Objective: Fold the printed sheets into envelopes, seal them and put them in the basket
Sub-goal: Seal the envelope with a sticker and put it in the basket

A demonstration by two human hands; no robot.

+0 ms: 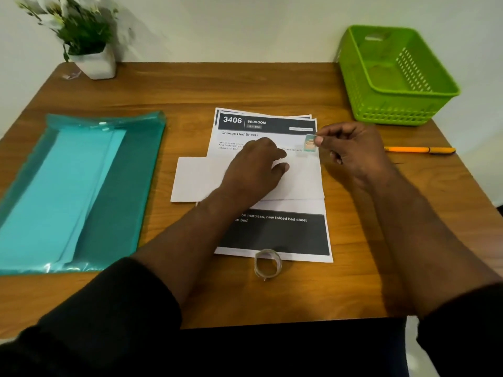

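A white envelope [196, 180] lies across a small stack of printed sheets [272, 235] in the middle of the wooden table. My left hand [255, 167] rests flat on the envelope, fingers spread. My right hand [351, 151] hovers just right of the envelope's upper corner and pinches a small greenish stamp [310, 142] between thumb and forefinger. The green plastic basket [394, 104] stands at the back right with nothing visible inside it.
A teal plastic folder [128, 170] holding pale envelopes lies at the left. A roll of clear tape [267, 263] sits at the sheets' near edge. An orange pen [419, 150] lies at the right. A potted plant [89, 50] stands at the back left.
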